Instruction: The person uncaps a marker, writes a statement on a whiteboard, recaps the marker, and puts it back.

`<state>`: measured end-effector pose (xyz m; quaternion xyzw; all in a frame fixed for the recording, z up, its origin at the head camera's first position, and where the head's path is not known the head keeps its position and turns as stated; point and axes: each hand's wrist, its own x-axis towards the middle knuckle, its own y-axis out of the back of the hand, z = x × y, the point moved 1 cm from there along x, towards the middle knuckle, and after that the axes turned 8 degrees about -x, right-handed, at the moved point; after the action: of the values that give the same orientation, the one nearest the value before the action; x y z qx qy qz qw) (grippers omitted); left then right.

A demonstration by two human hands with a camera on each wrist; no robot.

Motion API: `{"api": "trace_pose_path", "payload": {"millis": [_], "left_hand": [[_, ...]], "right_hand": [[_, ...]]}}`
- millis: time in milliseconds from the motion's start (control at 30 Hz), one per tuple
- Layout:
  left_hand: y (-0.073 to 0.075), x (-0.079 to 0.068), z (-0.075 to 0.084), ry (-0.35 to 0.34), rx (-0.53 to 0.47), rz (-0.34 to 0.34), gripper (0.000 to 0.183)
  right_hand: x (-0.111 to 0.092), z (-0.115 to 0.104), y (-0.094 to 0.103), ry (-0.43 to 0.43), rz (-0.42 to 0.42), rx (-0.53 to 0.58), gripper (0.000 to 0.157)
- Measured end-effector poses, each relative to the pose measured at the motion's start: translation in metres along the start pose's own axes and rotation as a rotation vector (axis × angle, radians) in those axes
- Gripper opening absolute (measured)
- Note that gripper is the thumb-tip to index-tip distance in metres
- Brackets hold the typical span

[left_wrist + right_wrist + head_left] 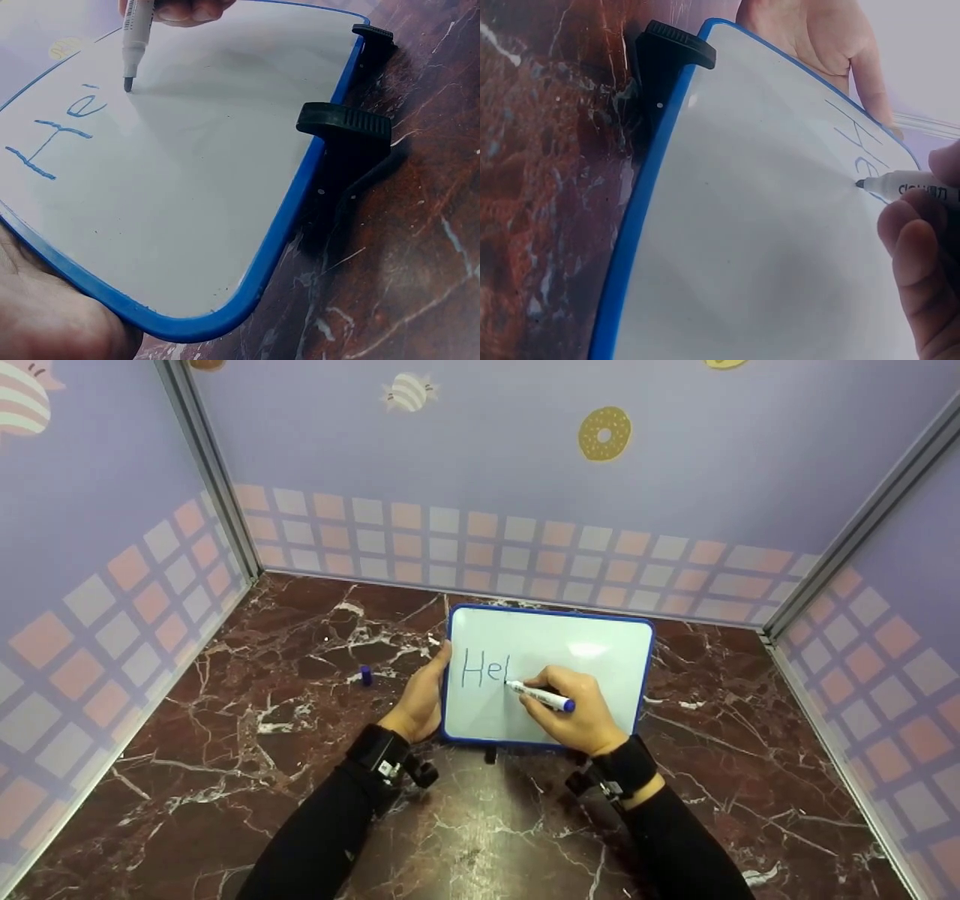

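A small whiteboard [547, 630] with a blue frame stands tilted over the table, the blue letters "Hel" written on its left part. At its left edge my left hand [420, 701] grips the frame, thumb along the side; the other fingers are hidden behind the board. My right hand [574, 709] pinches a white marker [546, 697] with a blue end between thumb and fingers. The marker's dark tip [861, 184] meets the board at the foot of the "l". Left of my left hand, a blue marker cap [366, 675] stands on the table.
Black clip-like feet [345, 124] jut from the board's lower edge. The table [225, 780] is dark red marble with white veins. Patterned panels [510, 450] enclose it at the back and on both sides, joined by grey metal posts [214, 472].
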<state>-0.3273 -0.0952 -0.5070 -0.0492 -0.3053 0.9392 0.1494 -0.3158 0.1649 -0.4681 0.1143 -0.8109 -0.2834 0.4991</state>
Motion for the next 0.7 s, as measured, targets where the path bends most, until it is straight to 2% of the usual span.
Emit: {"api": "trace_pose_path", "payload": {"millis": [700], "left_hand": [[0.0007,0.0,0.0002,0.022,0.013,0.023,0.072]], "right_hand": [[0.0003,-0.0017,0.0029,-0.04,-0.007,0.014,0.013]]}}
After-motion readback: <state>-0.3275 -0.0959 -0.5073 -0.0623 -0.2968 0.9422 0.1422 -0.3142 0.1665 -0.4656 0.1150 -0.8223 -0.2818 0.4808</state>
